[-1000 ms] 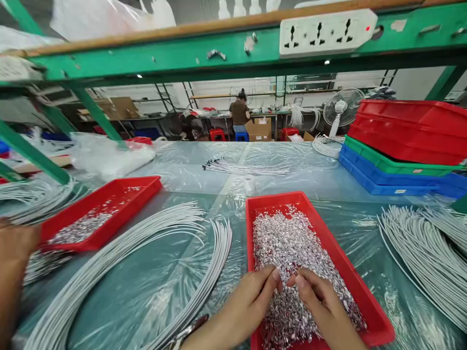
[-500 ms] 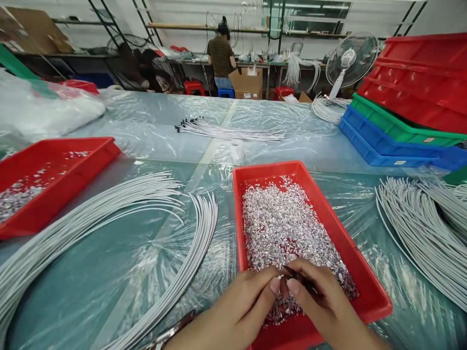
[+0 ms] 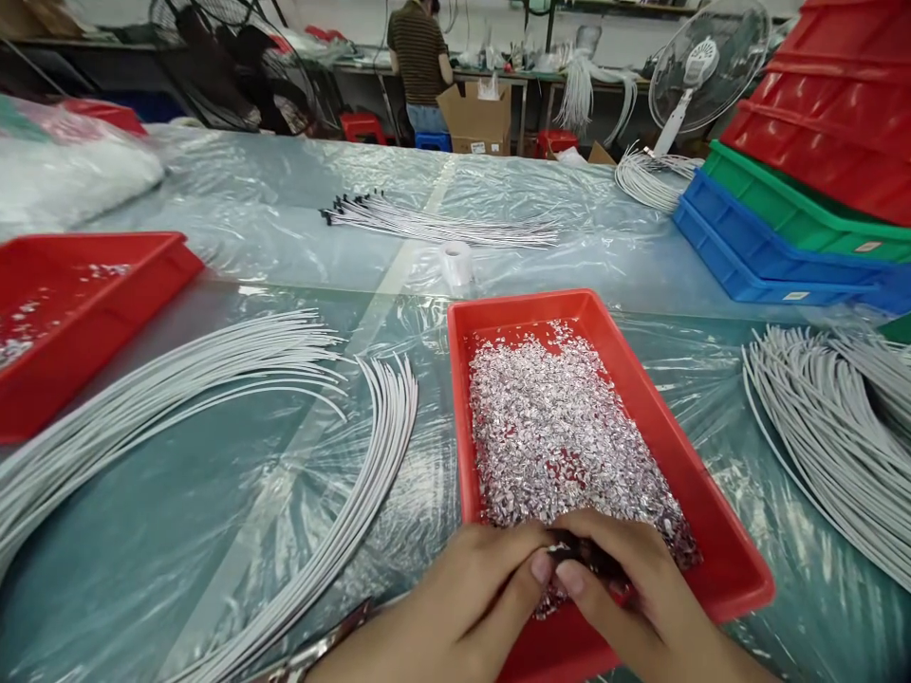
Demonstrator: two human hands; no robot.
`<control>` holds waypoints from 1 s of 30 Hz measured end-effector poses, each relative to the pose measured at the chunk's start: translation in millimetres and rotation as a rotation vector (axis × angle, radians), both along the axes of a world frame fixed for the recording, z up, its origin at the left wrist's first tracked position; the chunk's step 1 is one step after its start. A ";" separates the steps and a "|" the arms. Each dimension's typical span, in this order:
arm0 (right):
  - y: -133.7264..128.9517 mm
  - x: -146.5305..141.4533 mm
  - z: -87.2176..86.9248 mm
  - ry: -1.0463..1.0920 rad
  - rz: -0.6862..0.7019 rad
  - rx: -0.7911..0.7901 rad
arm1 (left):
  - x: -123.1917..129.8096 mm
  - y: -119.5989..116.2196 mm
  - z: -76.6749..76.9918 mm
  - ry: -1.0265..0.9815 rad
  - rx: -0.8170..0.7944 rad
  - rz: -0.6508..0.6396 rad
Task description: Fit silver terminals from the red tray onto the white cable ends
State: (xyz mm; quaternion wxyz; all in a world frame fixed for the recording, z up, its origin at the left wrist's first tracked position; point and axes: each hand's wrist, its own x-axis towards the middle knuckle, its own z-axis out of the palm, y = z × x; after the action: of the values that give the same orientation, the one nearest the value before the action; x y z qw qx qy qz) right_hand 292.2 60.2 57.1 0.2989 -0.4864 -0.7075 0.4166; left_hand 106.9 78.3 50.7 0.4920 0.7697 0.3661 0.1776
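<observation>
Both hands meet over the near end of a red tray [image 3: 712, 531] that holds many small silvery foil-like scraps [image 3: 569, 427]. My left hand [image 3: 491, 579] is closed, thumb and forefinger pinched on something small that I cannot make out. Against it, my right hand [image 3: 633, 579] curls around a small dark object [image 3: 598, 560], mostly hidden by the fingers. The fingertips of the two hands almost touch. Left of the tray, a bundle of white cables [image 3: 377, 474] curves across the plastic-covered table. Beside my left forearm lies a shiny, brownish thing [image 3: 334, 640], partly hidden.
A second red tray [image 3: 142, 294] stands at left. Grey cables [image 3: 840, 436] lie at right, below stacked crates [image 3: 790, 228]. Farther back are a white roll [image 3: 456, 264], black-tipped wires [image 3: 441, 226] and a fan [image 3: 701, 66]. A person [image 3: 419, 57] stands at the back bench.
The view has tilted down and shifted slightly. My fingers have closed further together, and the dark pointed tip that stuck out between them is now mostly covered.
</observation>
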 end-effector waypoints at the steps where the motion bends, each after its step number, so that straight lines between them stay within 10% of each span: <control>1: -0.6 0.2 0.0 -0.003 0.001 0.000 | 0.0 0.3 1.3 -0.004 0.000 -0.003; 30: -3.4 0.3 8.1 -0.131 0.019 0.182 | -0.3 4.1 1.6 -0.132 0.231 -0.061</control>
State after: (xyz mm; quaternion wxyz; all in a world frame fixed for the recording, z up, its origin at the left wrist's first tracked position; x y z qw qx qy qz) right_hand 292.5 56.8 65.2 0.2907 -0.4768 -0.7650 0.3209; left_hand 106.7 82.4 52.4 0.4283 0.8186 0.2863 0.2539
